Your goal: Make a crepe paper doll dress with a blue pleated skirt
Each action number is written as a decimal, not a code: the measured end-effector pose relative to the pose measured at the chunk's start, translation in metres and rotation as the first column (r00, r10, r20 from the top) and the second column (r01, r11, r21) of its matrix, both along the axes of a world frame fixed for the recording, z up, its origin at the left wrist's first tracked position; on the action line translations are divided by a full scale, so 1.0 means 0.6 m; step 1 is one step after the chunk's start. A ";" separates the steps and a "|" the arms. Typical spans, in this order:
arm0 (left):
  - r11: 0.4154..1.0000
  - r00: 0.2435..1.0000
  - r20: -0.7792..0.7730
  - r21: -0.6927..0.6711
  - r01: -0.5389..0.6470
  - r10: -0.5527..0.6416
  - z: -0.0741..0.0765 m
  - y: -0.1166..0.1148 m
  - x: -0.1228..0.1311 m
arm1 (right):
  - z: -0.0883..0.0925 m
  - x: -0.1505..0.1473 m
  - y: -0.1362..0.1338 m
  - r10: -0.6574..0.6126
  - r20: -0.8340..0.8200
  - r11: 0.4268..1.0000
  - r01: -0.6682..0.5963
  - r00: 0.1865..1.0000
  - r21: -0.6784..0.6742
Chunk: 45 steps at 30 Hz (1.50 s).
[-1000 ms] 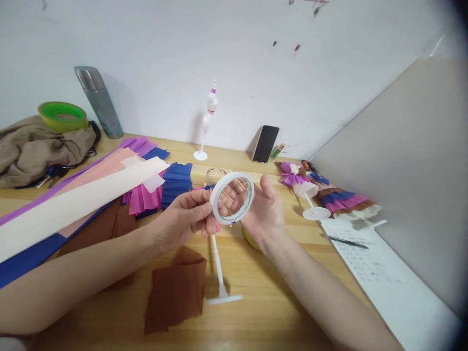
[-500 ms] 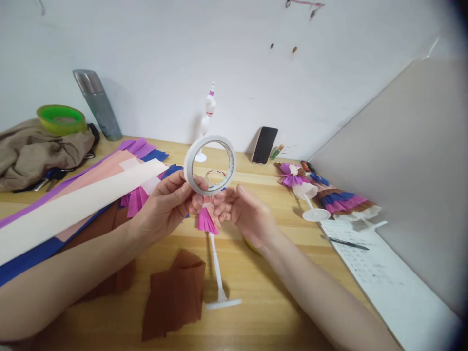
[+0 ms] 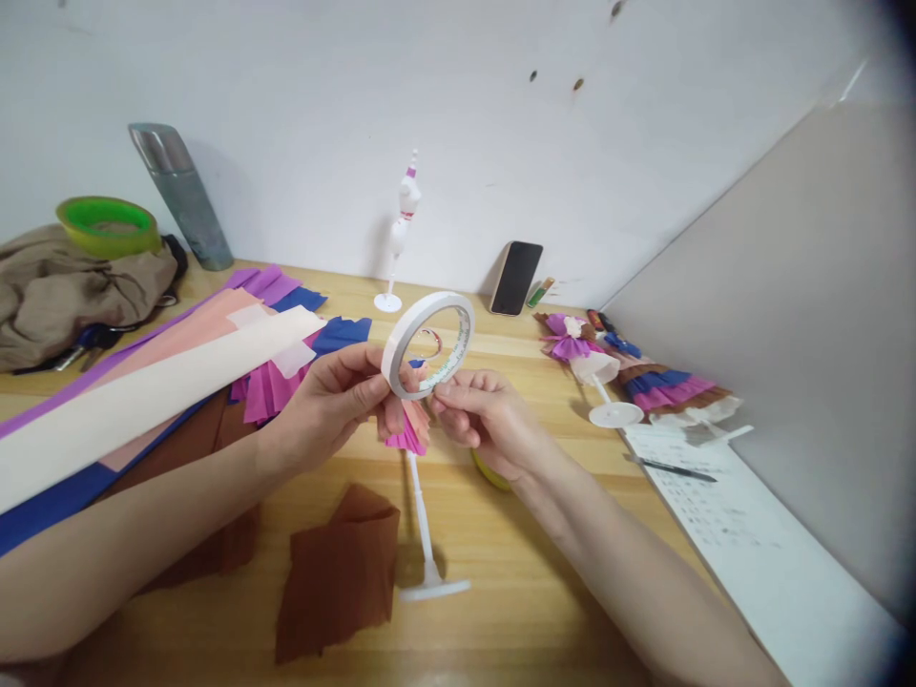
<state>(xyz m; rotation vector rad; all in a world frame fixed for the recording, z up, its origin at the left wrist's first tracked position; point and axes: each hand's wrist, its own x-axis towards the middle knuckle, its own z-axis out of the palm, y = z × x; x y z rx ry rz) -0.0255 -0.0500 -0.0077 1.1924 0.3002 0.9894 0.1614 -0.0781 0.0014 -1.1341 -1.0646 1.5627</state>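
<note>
A white roll of tape (image 3: 396, 355) is held up above the table, tilted, with its printed inner core showing. My left hand (image 3: 350, 396) grips its lower left side between thumb and fingers. At the roll's lower right edge, my right hand (image 3: 483, 415) is closed with thumb and fingertips pinched on the tape. Behind and below the hands lies a small white stand (image 3: 422, 525) with a pleated pink and peach paper skirt (image 3: 407, 434), partly hidden by my fingers. A folded piece of brown crepe paper (image 3: 336, 577) rests nearer to me on the wooden table.
Strips of coloured crepe paper (image 3: 164, 382) cover the left side. At the back stand a white figure (image 3: 405, 224), a phone (image 3: 516, 279) and a bottle (image 3: 182, 200). Paper-skirted figures (image 3: 665, 386) and a written sheet with a pen (image 3: 676, 469) lie right. A yellow-green tape roll (image 3: 107, 234) sits on cloth.
The tape roll has moved slightly right and down and turned more edge-on. My right hand has closed from loosely spread fingers to a pinch on the roll's edge.
</note>
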 end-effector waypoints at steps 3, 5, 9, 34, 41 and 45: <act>0.999 0.999 -0.018 0.037 -0.028 0.028 0.002 0.001 -0.003 | 0.006 0.008 0.005 -0.041 0.133 0.997 0.031 0.990 0.077; 0.999 0.999 -0.001 0.020 -0.050 0.050 0.005 0.003 -0.006 | 0.009 0.019 0.012 -0.180 0.218 0.970 0.137 0.959 0.199; 0.993 0.999 0.047 -0.116 -0.016 0.021 0.012 0.011 -0.013 | 0.007 0.056 0.035 -0.443 0.349 0.866 0.293 0.826 0.405; 0.974 0.988 0.001 -0.171 0.150 -0.152 -0.024 0.030 -0.010 | 0.028 0.059 0.009 -0.322 0.115 0.733 0.171 0.940 0.658; 0.979 0.998 0.051 -0.198 0.045 -0.036 -0.003 0.031 -0.015 | 0.026 0.070 0.011 -0.419 0.371 0.689 0.024 0.829 0.724; 0.985 0.999 0.044 -0.173 0.010 -0.002 0.003 0.034 -0.019 | 0.028 0.108 0.031 -0.669 0.633 0.658 -0.085 0.389 0.748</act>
